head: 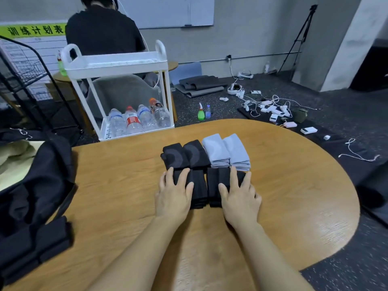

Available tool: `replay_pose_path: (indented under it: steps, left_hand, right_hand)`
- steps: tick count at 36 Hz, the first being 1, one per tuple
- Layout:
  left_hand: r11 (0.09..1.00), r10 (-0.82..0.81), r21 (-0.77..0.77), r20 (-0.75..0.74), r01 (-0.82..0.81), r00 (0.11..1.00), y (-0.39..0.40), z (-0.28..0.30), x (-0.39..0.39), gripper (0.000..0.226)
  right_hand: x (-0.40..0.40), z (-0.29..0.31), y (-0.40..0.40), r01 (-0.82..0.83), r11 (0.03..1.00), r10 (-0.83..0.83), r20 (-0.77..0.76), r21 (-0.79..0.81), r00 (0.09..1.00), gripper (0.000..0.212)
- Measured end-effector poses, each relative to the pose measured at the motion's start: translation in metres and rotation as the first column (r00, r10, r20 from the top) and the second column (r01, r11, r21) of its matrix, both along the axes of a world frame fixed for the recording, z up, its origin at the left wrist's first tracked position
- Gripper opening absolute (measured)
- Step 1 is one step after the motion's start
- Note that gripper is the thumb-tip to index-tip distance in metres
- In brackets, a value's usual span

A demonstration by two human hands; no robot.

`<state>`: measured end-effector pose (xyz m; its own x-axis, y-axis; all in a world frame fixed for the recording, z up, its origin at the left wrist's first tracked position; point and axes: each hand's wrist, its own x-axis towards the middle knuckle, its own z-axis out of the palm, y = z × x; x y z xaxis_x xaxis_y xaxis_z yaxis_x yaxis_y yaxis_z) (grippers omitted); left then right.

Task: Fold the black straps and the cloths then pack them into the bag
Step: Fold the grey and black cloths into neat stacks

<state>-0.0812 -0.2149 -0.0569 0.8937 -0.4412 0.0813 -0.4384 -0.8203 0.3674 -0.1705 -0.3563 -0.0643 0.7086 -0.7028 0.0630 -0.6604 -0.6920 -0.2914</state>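
1. Two hands rest on folded black pieces at the middle of the wooden table. The left hand lies with fingers spread and nearly straight over one folded black strap bundle; the right hand lies likewise over the neighbouring black bundle. Neither hand plainly grips; both press flat.
2. Beyond the hands on the table sit two folded black padded straps and, beside them, two folded pale blue cloths, touching in a row.
3. Judgement: folding appears largely done; the step in hand is squaring the last bundles.
4. Judgement: the next move calls for gathering the stacks without letting folds open, and carrying them to the black bag, which lies open at the table's left edge. More dark folded fabric lies on the table nearer than the bag.
5. Past the table's far edge stands a white cart holding water bottles; a seated person is behind it. Cables and devices litter the dark floor beyond the table's right side.
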Motion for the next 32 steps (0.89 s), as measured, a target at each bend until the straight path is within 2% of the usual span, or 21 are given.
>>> replay_pose_path:
  steps: [14, 18, 25, 32]
  left_hand:
    - [0.996, -0.058, 0.061, 0.002, 0.058, 0.998, -0.008, 0.007, 0.009, 0.05]
    - [0.992, -0.078, 0.099, 0.038, 0.074, 0.996, 0.001, 0.013, 0.006, 0.052]
    - [0.989, -0.089, 0.128, 0.119, 0.074, 0.989, 0.043, 0.025, -0.006, 0.051]
    - [0.994, 0.004, 0.106, 0.133, -0.018, 0.991, 0.13, 0.033, -0.025, 0.053]
  right_hand:
    - [0.005, 0.01, -0.009, 0.02, 0.995, -0.019, -0.014, 0.093, 1.0, 0.062]
    - [0.003, 0.018, 0.003, -0.001, 1.0, 0.001, -0.014, 0.026, 1.0, 0.064]
    - [0.008, 0.033, 0.054, -0.153, 0.988, 0.152, 0.068, 0.01, 0.986, 0.066]
    - [0.02, 0.031, 0.143, -0.348, 0.937, 0.345, 0.096, 0.017, 0.934, 0.067]
